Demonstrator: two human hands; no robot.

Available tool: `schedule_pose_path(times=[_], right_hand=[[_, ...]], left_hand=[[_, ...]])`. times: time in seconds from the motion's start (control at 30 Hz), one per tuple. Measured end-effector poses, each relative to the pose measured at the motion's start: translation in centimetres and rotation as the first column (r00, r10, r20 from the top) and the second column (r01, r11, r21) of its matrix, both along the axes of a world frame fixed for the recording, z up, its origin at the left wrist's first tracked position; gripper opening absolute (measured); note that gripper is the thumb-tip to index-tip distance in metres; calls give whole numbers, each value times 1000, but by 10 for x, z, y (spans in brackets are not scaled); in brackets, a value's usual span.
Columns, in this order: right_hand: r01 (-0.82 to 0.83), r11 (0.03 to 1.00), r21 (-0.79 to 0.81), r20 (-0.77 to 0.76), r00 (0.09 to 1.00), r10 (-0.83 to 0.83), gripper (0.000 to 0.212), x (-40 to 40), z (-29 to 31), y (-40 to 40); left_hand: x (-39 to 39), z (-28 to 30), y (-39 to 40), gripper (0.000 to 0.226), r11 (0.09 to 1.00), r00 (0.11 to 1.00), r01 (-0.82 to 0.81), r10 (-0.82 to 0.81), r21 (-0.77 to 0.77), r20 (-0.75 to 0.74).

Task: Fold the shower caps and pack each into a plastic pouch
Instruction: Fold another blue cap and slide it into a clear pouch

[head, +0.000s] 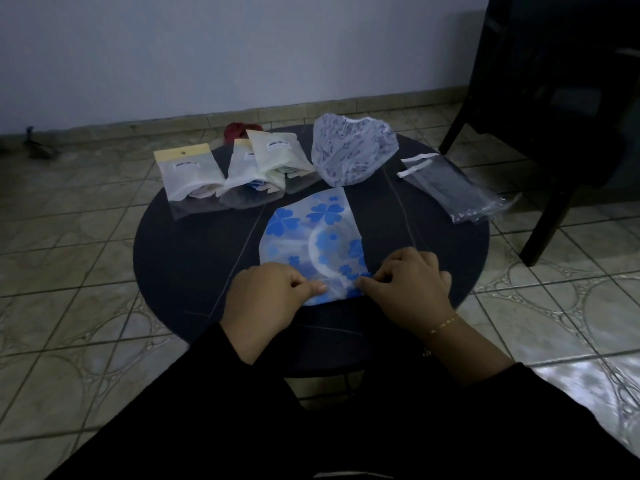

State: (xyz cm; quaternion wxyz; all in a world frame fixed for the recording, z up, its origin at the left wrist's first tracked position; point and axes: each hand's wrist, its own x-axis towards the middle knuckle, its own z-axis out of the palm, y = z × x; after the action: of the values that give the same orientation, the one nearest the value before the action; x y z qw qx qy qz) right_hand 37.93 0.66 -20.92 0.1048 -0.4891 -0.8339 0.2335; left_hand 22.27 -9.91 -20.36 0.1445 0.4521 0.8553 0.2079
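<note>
At six o'clock on the round dark table [180,258], left hand [266,296] and right hand [408,278] pinch the near edge of the translucent blue-flowered shower cap [311,233] with curled fingers. Filled pouches [242,168] lie at eleven, a crumpled patterned cap [349,150] at twelve, clear empty pouches [446,188] at two.

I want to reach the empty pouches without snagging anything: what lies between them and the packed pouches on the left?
In the head view, the unfolded patterned cap lies between the empty pouches and the packed pouches.
</note>
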Motion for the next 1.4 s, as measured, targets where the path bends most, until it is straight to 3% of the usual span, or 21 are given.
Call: schedule_pose_path(times=[0.1, 0.23, 0.33, 0.4, 0.5, 0.57, 0.67, 0.87, 1.03, 1.13, 1.23, 1.33, 1.4], right_hand=[[14, 1000, -20, 29, 999, -14, 23, -3, 3, 0], [20, 999, -36, 68, 998, -17, 26, -7, 4, 0], [57, 998, -35, 5, 998, -57, 25, -5, 3, 0], [57, 998, -38, -54, 997, -59, 32, -3, 3, 1], [-24, 1000, 3, -42, 999, 24, 29, -1, 1, 0], [-72, 996, 42, -23, 997, 73, 25, -1, -1, 0], [-115, 989, 88, 18, 993, 114, 21, 1, -3, 4], [-247, 954, 168, 103, 967, 233, 41, 12, -6, 14], [-314, 940, 137, 127, 946, 297, 47, 16, -5, 21], [-230, 968, 97, 22, 973, 229, 34, 10, -5, 24], [-133, 990, 54, -38, 990, 135, 35, 3, -6, 25], [-67, 998, 22, -55, 996, 68, 35, -4, -3, 26], [-33, 999, -16, -47, 998, 32, 32, -9, 0, 28]], left_hand=[[7, -2, -5, 34, 996, 998, -48, 52, 75, -44], [2, -5, -6, 29, 979, 977, -151, 127, 138, 170], [-1, -4, -7, 34, 976, 960, -165, 126, 139, 251], [1, -4, -8, 35, 985, 983, -127, 109, 115, 151], [6, -9, -10, 34, 989, 989, -6, 29, 150, -147], [6, -14, -10, 26, 964, 947, 153, -80, 219, -310], [2, -19, -5, 21, 900, 848, 397, -285, 180, -447], [-5, -12, 1, 44, 910, 877, 410, -377, 54, -299], [-10, 1, 13, 21, 913, 894, 408, -391, 33, -219], [-14, 1, 14, 15, 945, 951, 308, -305, 111, -37], [-17, -2, 9, 17, 969, 981, 159, -177, 191, 81], [-17, -3, 9, 25, 984, 988, 38, -63, 176, 140], [-17, -4, 11, 32, 991, 997, 11, -21, 136, 73]])
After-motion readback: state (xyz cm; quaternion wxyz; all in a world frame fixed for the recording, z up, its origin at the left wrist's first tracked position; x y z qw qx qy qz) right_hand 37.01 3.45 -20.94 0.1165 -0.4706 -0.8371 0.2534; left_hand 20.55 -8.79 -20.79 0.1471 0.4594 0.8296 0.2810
